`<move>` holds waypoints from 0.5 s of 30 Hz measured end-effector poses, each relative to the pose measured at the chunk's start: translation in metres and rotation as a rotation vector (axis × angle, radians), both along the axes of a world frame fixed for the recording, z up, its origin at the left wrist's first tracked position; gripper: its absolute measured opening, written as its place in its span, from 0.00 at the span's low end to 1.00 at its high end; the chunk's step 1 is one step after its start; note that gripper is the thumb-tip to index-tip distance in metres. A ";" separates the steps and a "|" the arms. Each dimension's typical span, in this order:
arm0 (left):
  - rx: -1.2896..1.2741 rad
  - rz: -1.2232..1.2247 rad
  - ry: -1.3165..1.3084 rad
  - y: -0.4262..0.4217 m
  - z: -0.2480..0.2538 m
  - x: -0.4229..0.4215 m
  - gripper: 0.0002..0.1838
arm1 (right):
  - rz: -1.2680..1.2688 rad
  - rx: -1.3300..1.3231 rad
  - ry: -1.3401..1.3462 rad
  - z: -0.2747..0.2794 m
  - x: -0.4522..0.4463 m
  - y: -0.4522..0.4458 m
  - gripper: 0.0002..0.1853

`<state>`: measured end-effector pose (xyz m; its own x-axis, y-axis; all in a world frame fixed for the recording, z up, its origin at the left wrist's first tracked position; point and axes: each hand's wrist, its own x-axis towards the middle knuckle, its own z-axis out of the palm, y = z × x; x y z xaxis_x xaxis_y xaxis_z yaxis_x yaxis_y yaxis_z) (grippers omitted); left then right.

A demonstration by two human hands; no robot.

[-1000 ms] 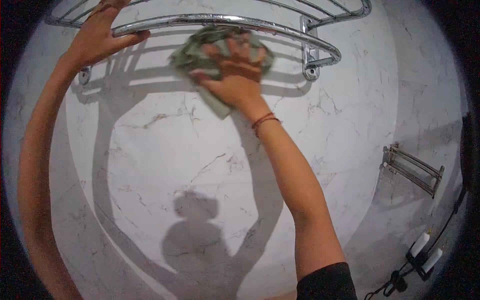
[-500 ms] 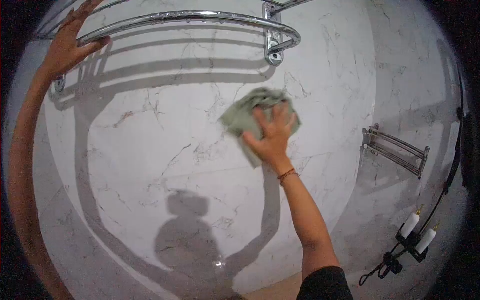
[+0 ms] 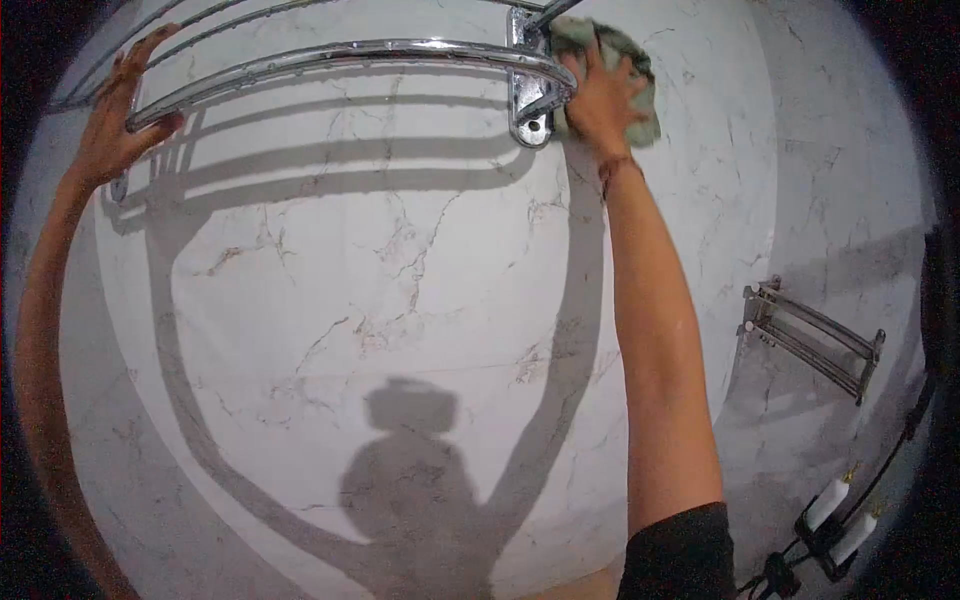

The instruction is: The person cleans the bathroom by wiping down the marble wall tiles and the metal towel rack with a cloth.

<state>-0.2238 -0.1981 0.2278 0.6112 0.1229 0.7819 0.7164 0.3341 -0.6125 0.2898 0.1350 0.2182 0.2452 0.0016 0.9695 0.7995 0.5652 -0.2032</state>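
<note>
A grey-green cloth [image 3: 640,95] lies against the marbled wall at the upper right, beside the right mount of a chrome towel rack [image 3: 400,48]. My right hand [image 3: 603,100] presses on this cloth with the fingers spread, holding it to the wall. At the upper left, my left hand [image 3: 112,130] grips the left end of the rack, its thumb below the front rail and the fingers reaching up over the bars. Water drops hang from the rails.
White marbled wall [image 3: 300,290] fills the middle, with shadows of my arms and head. A smaller metal rack [image 3: 815,340] is fixed to the right wall. Below it are two white bottles [image 3: 828,503] in a black holder [image 3: 820,540], near a dark hose [image 3: 885,455].
My right hand has moved the cloth up and to the right, from mid-wall to beside the rack's right mount. My left hand stays on the rack. The view has shifted slightly.
</note>
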 end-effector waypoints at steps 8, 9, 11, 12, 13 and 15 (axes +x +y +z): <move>0.043 -0.005 -0.081 0.005 -0.001 -0.044 0.48 | 0.080 -0.039 -0.024 0.027 -0.004 -0.015 0.36; 0.072 0.007 -0.041 0.007 -0.001 -0.045 0.48 | 0.032 0.073 -0.031 0.006 -0.001 -0.003 0.34; 0.118 0.024 -0.017 0.009 0.000 -0.048 0.47 | -0.047 0.159 0.004 -0.049 -0.001 0.011 0.33; 0.115 0.047 -0.042 0.008 0.002 -0.050 0.47 | -0.078 0.132 0.044 -0.082 -0.004 0.012 0.31; 0.112 0.071 -0.066 0.006 0.004 -0.053 0.46 | -0.119 0.087 0.076 -0.115 -0.011 0.009 0.31; 0.132 0.067 -0.064 0.006 0.008 -0.061 0.46 | -0.181 0.020 0.119 -0.167 -0.037 -0.004 0.31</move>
